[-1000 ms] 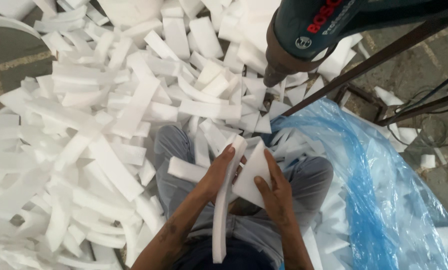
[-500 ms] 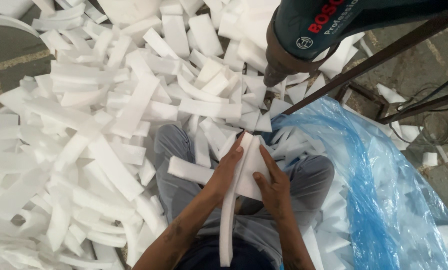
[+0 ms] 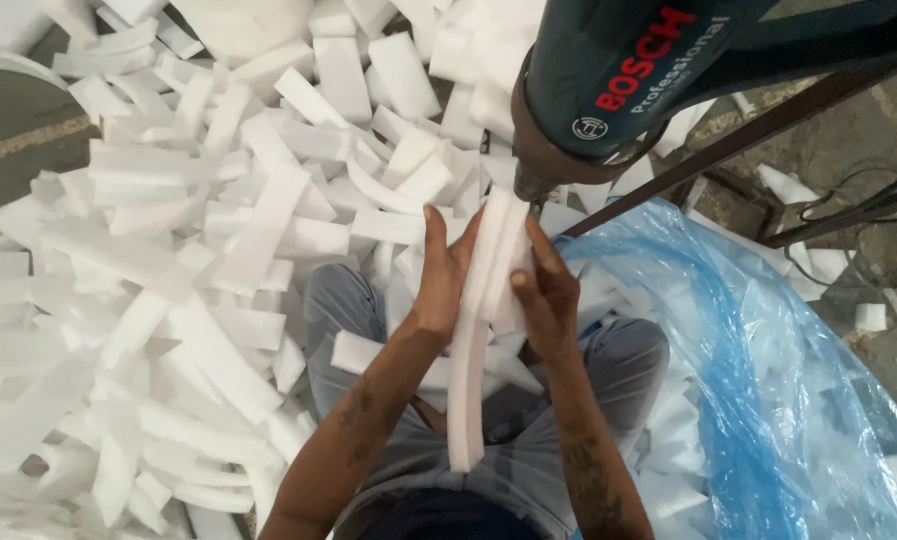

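Both hands press a pair of long white foam strips together, standing on edge. My left hand grips their left side and my right hand grips the right side. The strips' upper end sits right under the metal nozzle of a dark teal heat gun, which is fixed overhead. The lower end of the strips hangs down over my lap, between my grey trouser legs.
A big heap of white foam offcuts covers the floor to the left and ahead. At the right lies a crumpled blue plastic sheet. A slanted metal bar and dark cables cross the upper right.
Both hands have lifted the foam strips from lap height up to the heat gun's nozzle and squeezed them closer together.
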{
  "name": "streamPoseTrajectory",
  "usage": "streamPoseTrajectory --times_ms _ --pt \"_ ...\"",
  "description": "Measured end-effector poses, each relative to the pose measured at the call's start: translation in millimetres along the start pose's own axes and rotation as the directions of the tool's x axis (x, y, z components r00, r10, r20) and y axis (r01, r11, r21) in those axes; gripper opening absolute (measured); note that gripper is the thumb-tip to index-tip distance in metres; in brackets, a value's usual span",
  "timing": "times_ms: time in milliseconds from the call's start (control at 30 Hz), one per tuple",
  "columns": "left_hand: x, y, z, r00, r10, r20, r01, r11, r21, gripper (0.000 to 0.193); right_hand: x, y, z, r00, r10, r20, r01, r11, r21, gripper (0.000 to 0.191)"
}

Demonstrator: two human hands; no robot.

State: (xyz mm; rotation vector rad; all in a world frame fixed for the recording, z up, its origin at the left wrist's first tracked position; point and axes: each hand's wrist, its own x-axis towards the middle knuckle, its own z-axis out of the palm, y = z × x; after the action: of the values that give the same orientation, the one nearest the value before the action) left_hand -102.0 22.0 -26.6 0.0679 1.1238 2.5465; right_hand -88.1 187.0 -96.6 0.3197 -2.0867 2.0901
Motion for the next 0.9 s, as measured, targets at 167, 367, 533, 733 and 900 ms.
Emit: streamPoseTrajectory --times_ms 167,367,533,733,900 --pt "22.9 21.0 12.0 0.993 0.009 0.12 0.004 0.994 -0.108 0.103 34.6 -6.4 -6.5 0.999 -0.024 -0.027 0.024 1.0 0.003 0.071" --pt "28.5 27.5 17.0 0.984 0.082 0.159 -0.107 0.982 0.156 0.099 39.6 -49.6 -9.4 1.0 0.029 -0.002 -0.029 0.984 -0.178 0.071" --pt "-20.1 20.6 6.5 0.954 0.18 0.239 -0.3 0.59 0.75 0.09 -13.3 -89.1 -3.5 0.958 0.288 0.01 -0.218 0.747 -0.628 0.082" --pt "-70.0 -13.3 -10.8 0.957 0.114 0.265 -0.283 0.556 0.782 0.09 -72.5 -88.2 16.1 0.989 0.134 0.062 -0.077 0.824 -0.561 0.072" --pt "-61.7 -52.5 -46.5 0.992 0.099 0.073 -0.12 0.658 0.744 0.094 -66.1 -73.6 7.0 0.96 0.278 0.047 -0.218 0.837 -0.502 0.071"
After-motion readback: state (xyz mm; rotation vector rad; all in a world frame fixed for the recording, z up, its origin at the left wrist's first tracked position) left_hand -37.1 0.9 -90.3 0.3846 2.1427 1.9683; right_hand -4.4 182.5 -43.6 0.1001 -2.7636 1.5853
